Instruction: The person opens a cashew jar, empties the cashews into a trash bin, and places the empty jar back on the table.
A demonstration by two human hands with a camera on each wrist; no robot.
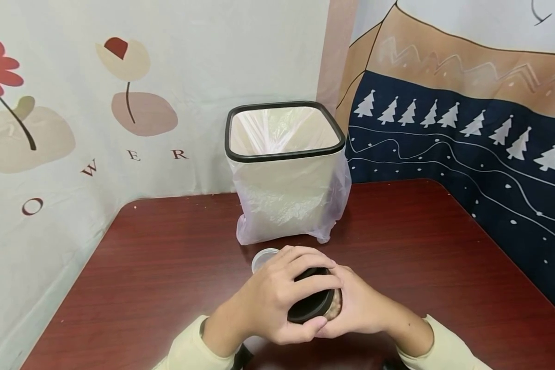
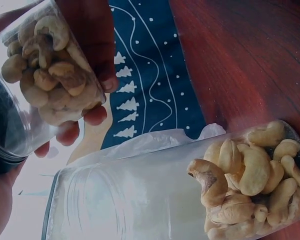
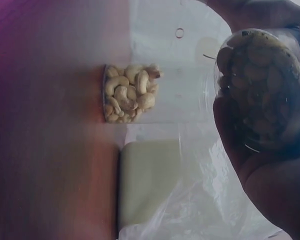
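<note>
The left hand [image 1: 279, 295] lay over the round black lid [image 1: 309, 304] of a clear, cylindrical jar [image 2: 30, 117], its fingers parted and curved to grip the lid, thumb at the near edge. The right hand [image 1: 363, 304] held the jar's side, its fingers closed round the body to the width of the jar. The held jar was tilted, lid end to the left, raised off the reddish-brown, wood-look worktop [image 1: 166, 267]; it contained pale cashew nuts.

A second clear, open-topped jar [image 2: 147, 195] stood upright on the worktop just beyond the left hand, which partly hid it in the head view. Cashew nuts [image 2: 245, 175] filled its lower part.

Farther off stood a cream bin with a squarish black rim [image 1: 284, 156], lined with a translucent lilac plastic bag [image 1: 341, 180] that hung down outside. A white flower-printed cloth [image 1: 236, 56] was noted behind, and a navy-and-tan tree-printed cloth [image 1: 444, 146] at right.
</note>
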